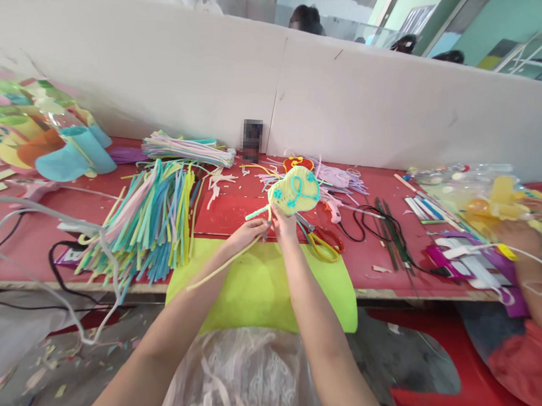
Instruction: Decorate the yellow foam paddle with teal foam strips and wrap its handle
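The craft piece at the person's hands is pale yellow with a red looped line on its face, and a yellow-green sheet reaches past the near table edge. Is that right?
Not quite: the looped line on the craft piece is turquoise, not red, as the head view shows. The piece is pale yellow, and the yellow-green sheet does reach past the near table edge.

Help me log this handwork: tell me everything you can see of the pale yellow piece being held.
The pale yellow piece has a rounded, lobed outline and a ribbed face that looks built from rows of soft, fuzzy strands. A turquoise looping line crosses it, with small turquoise flower-like shapes near its edges. It is held up in front of the body, decorated face showing, its lower edge at the fingers of the right hand. The left hand is close below; whether it touches the piece is unclear.
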### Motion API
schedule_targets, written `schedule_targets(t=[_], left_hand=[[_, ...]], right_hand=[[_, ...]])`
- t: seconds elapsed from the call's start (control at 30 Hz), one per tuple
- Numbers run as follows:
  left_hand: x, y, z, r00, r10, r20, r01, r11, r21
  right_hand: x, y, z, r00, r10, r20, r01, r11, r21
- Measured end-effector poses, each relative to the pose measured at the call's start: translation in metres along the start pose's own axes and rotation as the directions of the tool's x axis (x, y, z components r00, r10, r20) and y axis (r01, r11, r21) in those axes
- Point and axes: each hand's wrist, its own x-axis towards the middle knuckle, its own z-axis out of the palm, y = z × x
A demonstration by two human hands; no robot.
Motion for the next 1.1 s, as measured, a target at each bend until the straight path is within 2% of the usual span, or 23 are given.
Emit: schedule_targets(t=[0.23, 0.5, 0.67, 0.9, 1.1], left_hand=[[0.003, -0.005, -0.011, 0.996, 0.048, -0.077, -0.038, 0.991, 0.126], [-0.001, 0.004, -0.025, 0.989, -0.054, -0.139, 0.032, 0.988, -0.152], [-0.006, 0.011, -0.022, 0.986, -0.049, -0.157, 0.017, 0.980, -0.200], [-0.004, 0.008, -0.023, 0.981, -0.058, -0.184, 0.002, 0.957, -0.290], [-0.002, 0.005, -0.023, 0.983, -0.052, -0.176, 0.000, 0.959, -0.285]], right_hand=[[-0.003, -0.005, 0.001, 0.986, 0.087, 0.145, -0.105, 0.987, 0.122], [-0.003, -0.008, -0.005, 0.965, 0.150, 0.215, -0.201, 0.950, 0.238], [-0.003, -0.005, -0.004, 0.953, 0.185, 0.242, -0.248, 0.932, 0.266], [-0.003, -0.008, -0.005, 0.949, 0.234, 0.211, -0.284, 0.926, 0.247], [-0.002, -0.009, -0.007, 0.949, 0.240, 0.206, -0.288, 0.924, 0.253]])
